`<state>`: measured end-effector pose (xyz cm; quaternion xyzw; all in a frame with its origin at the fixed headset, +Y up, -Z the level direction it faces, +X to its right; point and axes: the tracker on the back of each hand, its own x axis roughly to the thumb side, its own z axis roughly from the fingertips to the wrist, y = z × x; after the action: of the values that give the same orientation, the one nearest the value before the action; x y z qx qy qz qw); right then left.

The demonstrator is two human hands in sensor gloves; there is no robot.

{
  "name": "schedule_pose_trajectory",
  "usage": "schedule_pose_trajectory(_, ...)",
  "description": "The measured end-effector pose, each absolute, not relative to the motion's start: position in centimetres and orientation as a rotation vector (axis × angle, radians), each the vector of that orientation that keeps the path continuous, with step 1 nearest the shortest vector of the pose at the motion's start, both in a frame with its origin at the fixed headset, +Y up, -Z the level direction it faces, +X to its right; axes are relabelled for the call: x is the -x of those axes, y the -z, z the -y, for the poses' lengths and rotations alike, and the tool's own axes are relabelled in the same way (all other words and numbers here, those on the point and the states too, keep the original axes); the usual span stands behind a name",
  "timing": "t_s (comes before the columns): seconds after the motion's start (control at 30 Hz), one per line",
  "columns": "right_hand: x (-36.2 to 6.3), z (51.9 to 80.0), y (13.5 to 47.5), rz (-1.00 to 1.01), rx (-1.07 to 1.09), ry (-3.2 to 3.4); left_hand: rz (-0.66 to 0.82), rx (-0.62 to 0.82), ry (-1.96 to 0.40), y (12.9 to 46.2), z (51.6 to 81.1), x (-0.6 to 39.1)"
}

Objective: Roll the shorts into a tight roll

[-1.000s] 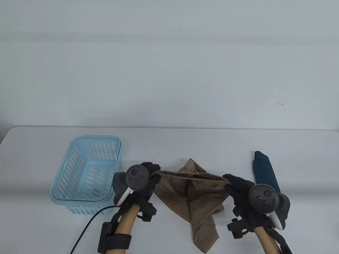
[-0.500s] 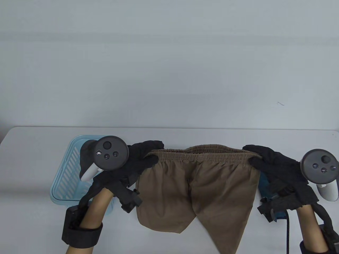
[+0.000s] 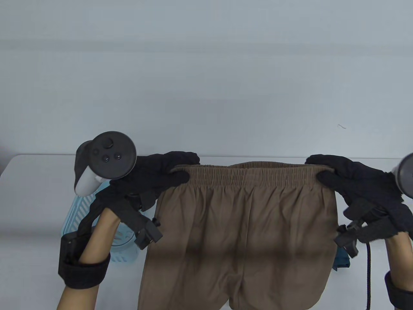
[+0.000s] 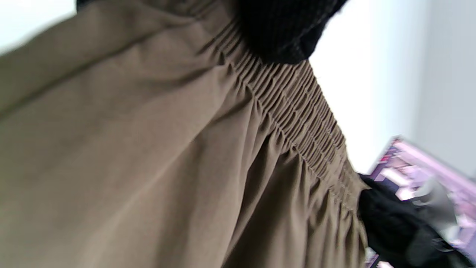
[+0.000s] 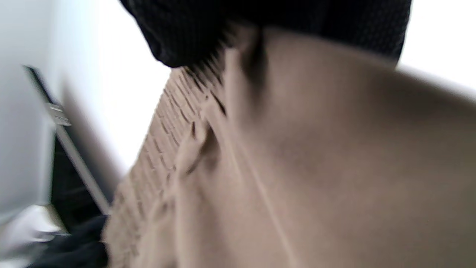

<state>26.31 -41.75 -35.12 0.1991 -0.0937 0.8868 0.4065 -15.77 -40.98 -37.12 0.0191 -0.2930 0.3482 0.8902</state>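
Grip: left hand (image 3: 161,176) and right hand (image 3: 348,180) are pinching the brown shorts (image 3: 238,232) at the waistband corners.
Risk: hanging legs are likely bunching on landing, snagging the blue basket (image 3: 124,247) at lower left.

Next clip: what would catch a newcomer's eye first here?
The brown shorts fill the middle of the table view, held up and spread wide by the elastic waistband. The left hand and right hand each pinch one waistband corner. A light blue basket peeks out behind the left forearm.
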Motion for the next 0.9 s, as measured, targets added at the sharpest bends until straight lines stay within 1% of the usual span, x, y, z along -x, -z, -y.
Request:
schedule_pose_trajectory(0.03, -26.0, 42.9, 37.2, 0.218, -0.437, -2.280, 0.548, -0.033, -0.676, 38.9, 41.8, 15.4)
schedule_pose_trajectory(0.13, -24.9, 45.9, 42.1, 0.176, -0.260, -2.308, 0.385, -0.041, -0.548, 43.5, 43.8, 14.3)
schedule_pose_trajectory(0.2, -24.3, 46.6, 44.2, 0.206, -0.181, -2.314, 0.299, -0.070, -0.514, 45.5, 44.1, 14.0)
schedule_pose_trajectory(0.23, -24.1, 46.4, 44.7, 0.244, -0.154, -2.323, 0.256, -0.094, -0.521, 46.0, 44.0, 13.9)
schedule_pose_trajectory(0.27, -23.8, 45.7, 45.2, 0.341, -0.115, -2.332, 0.226, -0.145, -0.546, 46.4, 43.3, 13.9)
schedule_pose_trajectory(0.33, -23.3, 43.5, 44.7, 0.569, -0.089, -2.357, 0.192, -0.261, -0.597, 45.8, 41.8, 13.8)
schedule_pose_trajectory(0.4, -23.1, 41.7, 43.3, 0.744, -0.153, -2.340, 0.188, -0.354, -0.620, 44.3, 40.2, 14.0)
schedule_pose_trajectory(0.47, -23.2, 41.0, 41.5, 0.813, -0.230, -2.303, 0.220, -0.409, -0.623, 42.8, 39.8, 14.3)
schedule_pose_trajectory(0.53, -23.2, 41.5, 40.5, 0.812, -0.316, -2.300, 0.253, -0.412, -0.616, 41.7, 40.3, 14.4)
schedule_pose_trajectory(0.63, -23.3, 44.8, 39.6, 0.659, -0.356, -2.376, 0.279, -0.349, -0.481, 40.5, 43.6, 14.0)
schedule_pose_trajectory(0.67, -23.3, 46.8, 39.5, 0.594, -0.349, -2.399, 0.283, -0.302, -0.425, 40.3, 45.3, 13.7)
schedule_pose_trajectory(0.7, -23.4, 48.1, 39.5, 0.555, -0.342, -2.412, 0.282, -0.265, -0.395, 40.1, 46.7, 13.4)
schedule_pose_trajectory(0.77, -23.4, 52.6, 39.4, 0.432, -0.321, -2.456, 0.280, -0.174, -0.337, 39.7, 51.2, 12.8)
schedule_pose_trajectory(0.8, -23.5, 54.2, 39.4, 0.394, -0.312, -2.471, 0.286, -0.143, -0.324, 39.6, 52.8, 12.5)
schedule_pose_trajectory(0.83, -23.5, 57.3, 39.2, 0.337, -0.295, -2.508, 0.293, -0.087, -0.295, 39.3, 55.7, 12.0)
schedule_pose_trajectory(0.9, -23.5, 60.7, 39.0, 0.267, -0.285, -2.563, 0.305, -0.016, -0.256, 38.8, 59.3, 11.4)
